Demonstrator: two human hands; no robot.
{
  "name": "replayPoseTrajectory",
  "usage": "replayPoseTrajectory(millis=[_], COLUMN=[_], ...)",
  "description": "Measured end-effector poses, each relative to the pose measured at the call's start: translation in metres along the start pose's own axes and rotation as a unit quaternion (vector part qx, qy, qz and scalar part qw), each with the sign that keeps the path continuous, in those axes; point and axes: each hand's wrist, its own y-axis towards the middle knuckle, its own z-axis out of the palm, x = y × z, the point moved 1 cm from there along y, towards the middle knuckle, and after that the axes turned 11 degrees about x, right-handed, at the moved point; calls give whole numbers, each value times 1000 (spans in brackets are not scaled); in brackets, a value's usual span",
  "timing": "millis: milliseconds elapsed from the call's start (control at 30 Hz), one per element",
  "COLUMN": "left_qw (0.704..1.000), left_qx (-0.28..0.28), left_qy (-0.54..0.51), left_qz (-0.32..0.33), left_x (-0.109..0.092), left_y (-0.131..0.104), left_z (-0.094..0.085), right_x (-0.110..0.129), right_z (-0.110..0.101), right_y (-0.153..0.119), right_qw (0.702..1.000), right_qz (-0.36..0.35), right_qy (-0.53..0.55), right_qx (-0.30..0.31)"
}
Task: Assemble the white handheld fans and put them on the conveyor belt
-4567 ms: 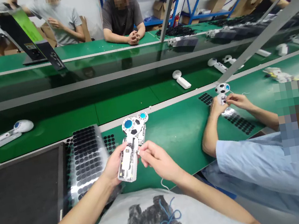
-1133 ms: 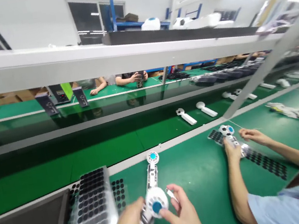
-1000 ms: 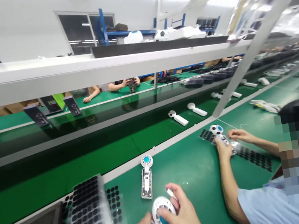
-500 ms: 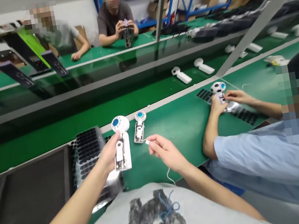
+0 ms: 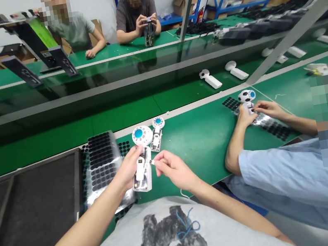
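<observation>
My left hand (image 5: 130, 167) grips a white device (image 5: 142, 172) by its upper side. The device has a round head with a blue disc and a clear front. Between thumb and fingers, my right hand (image 5: 171, 168) pinches a white cable plug (image 5: 153, 162) at the device's right edge; whether it is inserted I cannot tell. The white cable (image 5: 185, 195) hangs below my right hand. A second device (image 5: 156, 139) with a blue disc lies on the green table just behind.
Sheets of black round pads (image 5: 103, 162) lie left, beside a black tray (image 5: 76, 184). At right, a person in a blue sleeve (image 5: 271, 159) handles a football-patterned device (image 5: 247, 96). White devices (image 5: 211, 79) lie on the sunken green belt (image 5: 113, 121). Two people sit across.
My left hand has tilted the device and brought it nearer my right hand. The plug now meets the device's right edge. The camera view has shifted slightly.
</observation>
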Motion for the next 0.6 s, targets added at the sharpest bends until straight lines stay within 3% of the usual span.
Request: replayPoseTrajectory(millis=[267, 433, 600], left_qw=[996, 994, 992], left_qx=[25, 44, 37], left_qy=[81, 95, 117], left_qz=[3, -22, -7], left_x=[1, 3, 5], left_y=[-1, -3, -2], left_z=[1, 1, 2], right_x=[-2, -9, -10], right_z=[-5, -5, -3], right_y=[-6, -3, -6], right_qw=[996, 996, 995], right_qz=[32, 69, 32], right_qy=[-80, -11, -94], right_qx=[8, 49, 4])
